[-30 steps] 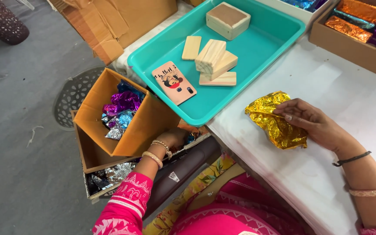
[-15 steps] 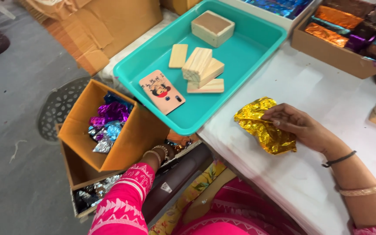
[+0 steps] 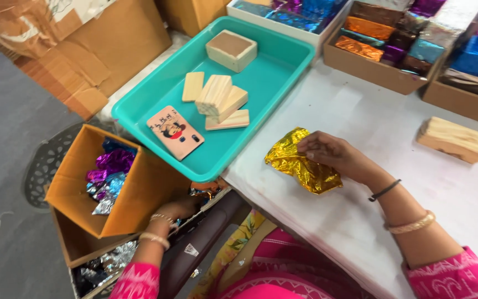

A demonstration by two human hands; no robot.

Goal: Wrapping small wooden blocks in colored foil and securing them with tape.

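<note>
The right hand (image 3: 330, 155) lies on the white desk (image 3: 360, 221), near its front-left edge, with the fingers bent and pressed down on a crumpled sheet of gold foil (image 3: 300, 163); the foil is flat on the desk under the fingertips and it spreads out to the left and to the front of the hand. The left hand (image 3: 181, 210) is low beside the desk, under the corner of the teal tray (image 3: 261, 111), at the side of an open cardboard box (image 3: 134, 205) which holds purple and silver foil pieces (image 3: 109, 174); whether its fingers are closed on something I cannot tell, because the box wall and the tray hide them. In the tray lie several light wooden blocks (image 3: 217, 97) and one printed card (image 3: 175, 132). One more wooden block (image 3: 455, 138) lies on the desk near its right edge, well apart from the right hand.
</note>
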